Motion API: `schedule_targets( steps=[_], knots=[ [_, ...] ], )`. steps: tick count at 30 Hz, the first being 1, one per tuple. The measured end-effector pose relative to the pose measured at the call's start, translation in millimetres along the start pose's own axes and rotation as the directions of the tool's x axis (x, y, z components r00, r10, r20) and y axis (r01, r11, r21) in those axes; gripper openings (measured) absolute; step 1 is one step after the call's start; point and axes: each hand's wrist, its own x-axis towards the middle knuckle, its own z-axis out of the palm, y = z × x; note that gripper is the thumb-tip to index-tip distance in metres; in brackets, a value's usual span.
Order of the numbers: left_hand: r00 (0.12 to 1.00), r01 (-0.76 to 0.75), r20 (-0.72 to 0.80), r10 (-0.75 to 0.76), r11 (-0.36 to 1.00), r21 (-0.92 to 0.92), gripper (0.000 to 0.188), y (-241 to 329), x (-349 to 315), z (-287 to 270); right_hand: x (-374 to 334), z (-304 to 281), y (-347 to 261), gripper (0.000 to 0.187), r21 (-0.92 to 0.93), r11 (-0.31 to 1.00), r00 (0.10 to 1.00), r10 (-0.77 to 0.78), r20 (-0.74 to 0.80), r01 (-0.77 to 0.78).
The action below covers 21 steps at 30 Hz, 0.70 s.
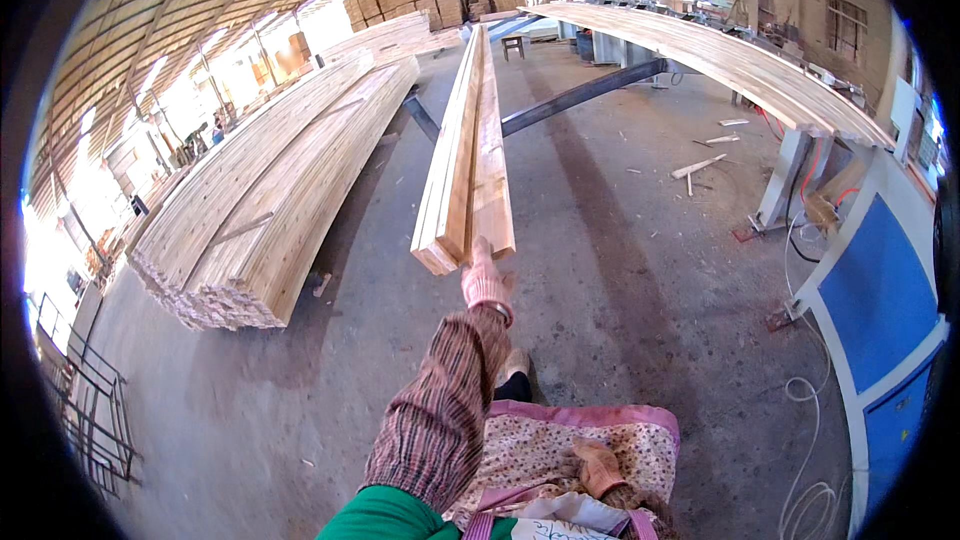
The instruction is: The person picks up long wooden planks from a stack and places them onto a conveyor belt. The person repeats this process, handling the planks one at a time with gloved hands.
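My left hand [485, 278], in a pinkish work glove, reaches forward to the near end of a long wooden board [492, 195]. Its fingers lie over the top of that end and the rest of the grip is partly hidden. Right beside this board, on its left, lies a small stack of long boards [445, 190], running away from me over a dark metal support bar [585, 97]. Low in front of my patterned apron hangs my right hand [600, 468], also gloved, apart from the boards. How its fingers are bent does not show clearly.
A large stack of planks [270, 200] stands at the left. On the right, more boards [720, 50] rest on a long raised line beside a blue and white machine cabinet [880, 290]. Wood scraps [698, 166] and a loose pale cable [815, 420] lie on the floor.
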Motion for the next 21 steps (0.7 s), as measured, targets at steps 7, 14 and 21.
schedule_targets(
  steps=[7,14,21],
  knots=[
    [0.672,-0.563,0.396,0.626,0.084,0.822,0.094,14,-74,-34,7,20,11,0.016,0.493,0.804,0.927,0.376,0.010,-0.332],
    [0.671,-0.483,0.717,0.189,-0.622,0.616,0.087,75,-46,26,6,2,-50,0.024,0.610,0.500,0.719,0.673,0.172,-0.614],
    [0.715,-0.421,0.673,0.190,-0.651,0.632,0.075,76,-22,35,0,7,-22,0.031,0.418,0.849,0.938,0.346,0.022,-0.323]
  ],
)
